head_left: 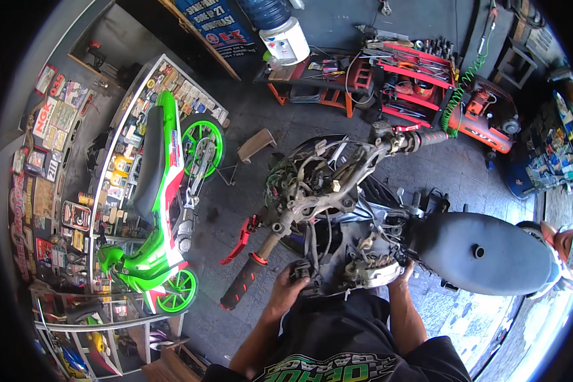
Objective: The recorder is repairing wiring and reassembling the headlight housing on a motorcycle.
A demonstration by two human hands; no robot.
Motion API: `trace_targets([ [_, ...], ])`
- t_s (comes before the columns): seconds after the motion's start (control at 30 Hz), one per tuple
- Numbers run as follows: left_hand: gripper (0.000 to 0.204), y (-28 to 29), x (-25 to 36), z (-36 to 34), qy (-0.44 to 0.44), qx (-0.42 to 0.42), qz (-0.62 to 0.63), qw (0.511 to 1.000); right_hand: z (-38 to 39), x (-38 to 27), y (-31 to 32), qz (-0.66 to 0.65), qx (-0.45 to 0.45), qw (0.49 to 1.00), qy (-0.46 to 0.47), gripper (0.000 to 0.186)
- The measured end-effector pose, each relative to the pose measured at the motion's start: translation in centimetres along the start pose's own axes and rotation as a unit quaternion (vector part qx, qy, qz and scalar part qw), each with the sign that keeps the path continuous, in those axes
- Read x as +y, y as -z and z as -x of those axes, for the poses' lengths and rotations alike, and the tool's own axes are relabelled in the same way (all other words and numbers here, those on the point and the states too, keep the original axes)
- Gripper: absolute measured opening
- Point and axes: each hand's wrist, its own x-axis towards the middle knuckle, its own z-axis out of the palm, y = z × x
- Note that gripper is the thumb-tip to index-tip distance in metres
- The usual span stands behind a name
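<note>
A partly stripped motorcycle (356, 210) stands in front of me, its wiring and frame bare and its handlebar turned across the view. My left hand (291, 284) is closed around a small black part (300, 270) low on the near side, below the handlebar. Against the right end of a silver-grey metal part (374, 274) rests my right hand (403, 274); its fingers are mostly hidden there. Between the hands lies a dark panel (337, 254) with cables running over it. The orange-marked grip (243, 283) and red lever (239, 240) stick out left of my left hand.
The long black seat (490, 251) extends to the right. On the left a green motorcycle (162, 204) stands beside a glass display case (118, 159). At the back are a low bench (325, 79), a red tool cart (414, 83) and an orange air compressor (487, 114).
</note>
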Motion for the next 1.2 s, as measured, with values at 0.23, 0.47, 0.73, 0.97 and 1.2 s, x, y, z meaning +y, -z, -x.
trace_targets([
  [0.23, 0.045, 0.2, -0.6, -1.4, -0.038, -0.039, -0.126, 0.99, 1.5, 0.5, 4.0, -0.077, -0.066, 0.979, -0.176, 0.071],
  [0.47, 0.041, 2.6, -2.2, -2.6, -0.271, -0.105, -0.393, 0.872, 4.3, 3.4, 4.5, -0.027, -0.001, 0.995, -0.101, 0.072],
  [0.73, 0.028, 8.0, -4.2, -6.6, -0.05, -0.308, -0.031, 0.95, 4.8, 6.7, 6.8, 0.071, -0.099, 0.946, 0.3, 0.056],
  [0.97, 0.02, 11.2, 3.8, -8.2, -0.149, -0.244, -0.144, 0.947, 8.5, 7.7, -1.5, 0.007, 0.005, 0.979, 0.202, 0.07],
  [1.2, 0.022, 6.5, 4.9, -10.7, -0.188, -0.139, -0.105, 0.966, 10.5, 5.0, -2.8, 0.052, -0.044, 0.975, 0.214, 0.074],
])
